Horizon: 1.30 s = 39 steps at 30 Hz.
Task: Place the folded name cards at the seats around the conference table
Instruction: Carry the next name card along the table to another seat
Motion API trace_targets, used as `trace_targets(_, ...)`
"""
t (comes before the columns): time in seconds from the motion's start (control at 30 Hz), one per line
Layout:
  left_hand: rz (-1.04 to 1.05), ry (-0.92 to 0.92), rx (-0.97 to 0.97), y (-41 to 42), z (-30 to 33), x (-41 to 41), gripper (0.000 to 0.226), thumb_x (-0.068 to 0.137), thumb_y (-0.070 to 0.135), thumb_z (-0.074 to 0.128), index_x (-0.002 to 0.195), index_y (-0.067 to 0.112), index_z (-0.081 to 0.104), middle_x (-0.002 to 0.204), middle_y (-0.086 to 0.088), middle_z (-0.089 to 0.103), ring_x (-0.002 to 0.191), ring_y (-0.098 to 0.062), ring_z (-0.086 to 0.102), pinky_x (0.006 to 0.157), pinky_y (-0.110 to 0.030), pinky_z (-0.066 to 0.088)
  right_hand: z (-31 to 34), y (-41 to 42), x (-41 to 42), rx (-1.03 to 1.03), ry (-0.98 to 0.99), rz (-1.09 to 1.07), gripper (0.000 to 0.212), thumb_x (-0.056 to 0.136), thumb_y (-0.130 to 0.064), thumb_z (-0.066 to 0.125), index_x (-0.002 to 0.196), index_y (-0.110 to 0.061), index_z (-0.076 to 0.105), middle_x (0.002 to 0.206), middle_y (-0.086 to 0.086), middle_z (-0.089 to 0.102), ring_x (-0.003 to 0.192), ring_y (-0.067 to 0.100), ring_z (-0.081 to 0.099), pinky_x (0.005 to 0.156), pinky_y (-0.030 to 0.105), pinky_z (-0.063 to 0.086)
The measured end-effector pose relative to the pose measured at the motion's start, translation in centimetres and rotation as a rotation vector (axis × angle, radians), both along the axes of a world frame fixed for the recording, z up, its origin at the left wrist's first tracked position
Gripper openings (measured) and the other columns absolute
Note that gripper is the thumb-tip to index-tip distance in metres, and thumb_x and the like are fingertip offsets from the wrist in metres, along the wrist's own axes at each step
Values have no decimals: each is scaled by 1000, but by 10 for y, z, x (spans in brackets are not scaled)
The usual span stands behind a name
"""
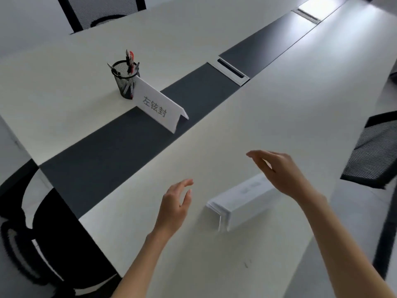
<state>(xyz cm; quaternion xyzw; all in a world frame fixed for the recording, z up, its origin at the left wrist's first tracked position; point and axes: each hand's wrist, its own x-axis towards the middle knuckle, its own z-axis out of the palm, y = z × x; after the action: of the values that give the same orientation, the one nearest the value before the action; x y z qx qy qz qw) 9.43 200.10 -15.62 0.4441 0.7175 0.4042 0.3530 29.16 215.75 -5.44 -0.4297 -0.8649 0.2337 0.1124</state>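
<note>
A stack of folded name cards [240, 203] is seen lying on the white conference table [279, 108] at lower centre, blurred. The left hand [175, 206] and the right hand [279, 168] are held on either side of it, fingers relaxed, nothing gripped. One standing name card [160, 104] is set on the dark centre strip [111, 151], beside a mesh pen holder [126, 79] at upper left.

Print on the blurred stack of name cards [240, 201] is unreadable.
</note>
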Motion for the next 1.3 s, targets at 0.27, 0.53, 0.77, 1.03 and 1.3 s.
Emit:
trace_targets(0.27, 60, -92, 108, -28, 15, 101, 45, 78, 49, 51, 122, 38, 47, 128, 26, 48, 121, 14, 40, 101, -5, 30, -37, 17, 121, 0, 1, 47, 54, 79, -45, 57, 125, -17, 54, 134, -2, 51, 131, 18, 39, 108, 32, 31)
trace_targets(0.53, 540, -83, 156, -11, 20, 147, 22, 85, 31, 55, 104, 42, 60, 110, 35, 62, 116, -4, 55, 101, -20, 41, -70, 73, 125, -428, 169, 260, 36, 81, -18, 65, 116, -17, 60, 126, -13, 51, 122, 10, 48, 110, 40, 35)
trace_targets(0.77, 590, 81, 257, 12, 76, 170, 27, 83, 32, 54, 99, 54, 56, 116, 32, 59, 123, 11, 43, 96, -2, 33, -34, 104, 131, -481, 327, 295, 32, 82, -23, 60, 109, -41, 56, 119, -23, 56, 119, 12, 54, 106, 37, 39)
trace_targets(1.03, 287, 370, 299, 91, 108, 171, 34, 78, 32, 60, 107, 14, 65, 112, 12, 63, 108, 3, 55, 92, -5, 41, -4, 163, 170, -306, 504, 106, 33, 84, -13, 60, 110, -33, 58, 113, -23, 58, 99, -22, 53, 88, 4, 41)
trace_targets(1.3, 303, 219, 89, 233, 71, 177, 22, 81, 13, 63, 102, 6, 63, 115, -9, 68, 112, -19, 61, 88, -15, 41, -32, 270, 180, -225, 392, -77, 31, 83, -13, 61, 113, -16, 63, 101, -1, 66, 90, 3, 63, 64, -4, 36)
